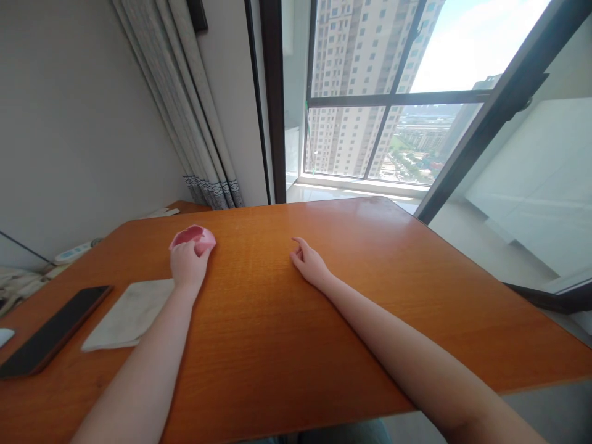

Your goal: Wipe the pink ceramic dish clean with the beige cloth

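My left hand (186, 266) grips the near rim of a small pink bowl (207, 237) on the left part of the wooden table (259, 333). The bowl's rim looks uneven, and its inside is partly hidden behind my fingers. On the bare wood near the middle, my right hand (311, 264) rests on its side. Its index finger and thumb are apart, the other fingers curl loosely, and nothing shows between them. A folded pale cloth (132, 313) lies beside my left forearm.
A long dark mat or board (58, 330) lies at the left, with a white object (5, 336) at the edge of view. A power strip (74, 253) sits beyond the table's left edge. Behind stand a grey curtain (185, 111) and a large window (393, 98).
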Demonstrator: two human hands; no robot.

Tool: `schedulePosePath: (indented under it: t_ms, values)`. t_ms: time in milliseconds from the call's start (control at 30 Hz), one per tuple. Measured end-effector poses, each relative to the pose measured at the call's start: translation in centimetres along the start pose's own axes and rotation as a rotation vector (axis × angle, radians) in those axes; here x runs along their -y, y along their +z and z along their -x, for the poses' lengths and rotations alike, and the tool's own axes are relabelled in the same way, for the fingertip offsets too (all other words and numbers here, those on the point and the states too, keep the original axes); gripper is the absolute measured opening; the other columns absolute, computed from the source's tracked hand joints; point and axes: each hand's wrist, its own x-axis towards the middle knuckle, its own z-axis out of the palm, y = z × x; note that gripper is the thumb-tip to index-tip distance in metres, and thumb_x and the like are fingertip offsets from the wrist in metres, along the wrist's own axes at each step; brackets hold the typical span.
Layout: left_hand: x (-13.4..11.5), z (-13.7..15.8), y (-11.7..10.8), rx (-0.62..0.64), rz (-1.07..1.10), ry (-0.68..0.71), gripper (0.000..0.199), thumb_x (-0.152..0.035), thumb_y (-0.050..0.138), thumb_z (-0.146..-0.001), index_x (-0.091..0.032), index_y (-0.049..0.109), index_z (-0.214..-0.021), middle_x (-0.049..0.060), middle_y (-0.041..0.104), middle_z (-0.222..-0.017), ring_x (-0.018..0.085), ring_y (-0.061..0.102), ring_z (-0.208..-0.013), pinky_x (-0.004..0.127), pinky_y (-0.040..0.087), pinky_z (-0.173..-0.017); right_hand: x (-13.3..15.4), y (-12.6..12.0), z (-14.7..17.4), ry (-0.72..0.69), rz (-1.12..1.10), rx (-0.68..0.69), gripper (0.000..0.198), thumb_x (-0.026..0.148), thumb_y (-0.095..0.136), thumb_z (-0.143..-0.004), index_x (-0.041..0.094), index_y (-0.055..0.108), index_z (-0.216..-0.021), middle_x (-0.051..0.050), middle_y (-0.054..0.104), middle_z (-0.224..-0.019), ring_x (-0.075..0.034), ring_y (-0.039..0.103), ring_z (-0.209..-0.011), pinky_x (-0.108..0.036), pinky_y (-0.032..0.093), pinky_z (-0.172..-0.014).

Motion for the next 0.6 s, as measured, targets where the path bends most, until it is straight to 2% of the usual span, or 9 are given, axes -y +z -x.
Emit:
schedulePosePath:
  t_ms: [100,167,233,300,367,467,533,600]
  values:
    - [-4.2,0.9,-0.7,-0.035,0.115,0.151,0.025,-0.04,0.055,-0.079,-0.016,0.056,-0.079,0.012,0.061,-0.087,0.028,0.052,-0.091,0.042,0.04,-0.088,-0.9,0.3,-0.7,0.107,-0.222,-0.176,0.047,0.035,0.042,-0.087,0.02,0.038,-0.132,-0.003,0.057,-0.093,-0.014,0.055,-0.073,-0.031,0.047,-0.076]
    - [-7.7,2.1,-1.2,-0.002,0.233,0.268,0.025,-0.041,0.055,-0.081,-0.017,0.052,-0.074,0.01,0.059,-0.085,0.026,0.05,-0.088,0.041,0.042,-0.085,-1.2,0.3,-0.9,0.145,-0.316,-0.23,0.048,0.04,0.039,-0.089,0.02,0.036,-0.132,-0.006,0.055,-0.102,-0.015,0.057,-0.081,-0.034,0.048,-0.081]
    - [-10.8,3.5,-1.7,0.059,0.354,0.392,0.024,-0.041,0.054,-0.082,-0.018,0.051,-0.076,0.009,0.058,-0.084,0.024,0.049,-0.085,0.04,0.042,-0.083,-1.0,0.2,-0.7,0.112,-0.354,-0.246,0.05,0.042,0.036,-0.09,0.022,0.032,-0.136,-0.01,0.05,-0.117,-0.017,0.056,-0.092,-0.037,0.048,-0.086]
    - [-13.1,4.8,-2.2,0.148,0.431,0.499,0.024,-0.04,0.054,-0.083,-0.018,0.05,-0.076,0.008,0.057,-0.083,0.023,0.048,-0.083,0.039,0.043,-0.079,-0.3,0.1,-0.2,0.002,-0.349,-0.239,0.053,0.043,0.034,-0.091,0.025,0.026,-0.14,-0.012,0.038,-0.135,-0.018,0.053,-0.106,-0.039,0.046,-0.092]
    - [-14.2,5.7,-2.6,0.219,0.486,0.565,0.024,-0.04,0.054,-0.083,-0.018,0.05,-0.075,0.007,0.057,-0.084,0.022,0.048,-0.082,0.038,0.043,-0.078,0.7,-0.2,0.4,-0.137,-0.299,-0.181,0.053,0.042,0.034,-0.092,0.026,0.025,-0.142,-0.011,0.027,-0.145,-0.02,0.044,-0.122,-0.039,0.042,-0.099]
    - [-14.3,6.2,-2.8,0.278,0.559,0.603,0.025,-0.041,0.055,-0.083,-0.018,0.051,-0.075,0.006,0.057,-0.085,0.021,0.049,-0.084,0.036,0.044,-0.078,1.9,-0.6,1.2,-0.294,-0.149,-0.033,0.047,0.039,0.041,-0.091,0.024,0.038,-0.135,-0.01,0.023,-0.149,-0.022,0.027,-0.136,-0.041,0.03,-0.109]
    - [-14.1,6.2,-2.9,0.298,0.595,0.604,0.025,-0.041,0.055,-0.083,-0.018,0.052,-0.075,0.006,0.057,-0.084,0.021,0.05,-0.085,0.036,0.044,-0.078,2.4,-0.9,1.4,-0.335,-0.063,0.031,0.036,0.037,0.045,-0.089,0.022,0.051,-0.121,-0.01,0.023,-0.149,-0.022,0.026,-0.137,-0.041,0.026,-0.112]
    - [-13.9,6.1,-2.8,0.312,0.61,0.605,0.026,-0.042,0.054,-0.083,-0.018,0.053,-0.075,0.006,0.058,-0.084,0.021,0.051,-0.086,0.036,0.044,-0.079,2.6,-1.0,1.4,-0.333,-0.024,0.045,0.025,0.036,0.047,-0.088,0.019,0.057,-0.105,-0.011,0.026,-0.147,-0.023,0.029,-0.135,-0.04,0.027,-0.111]
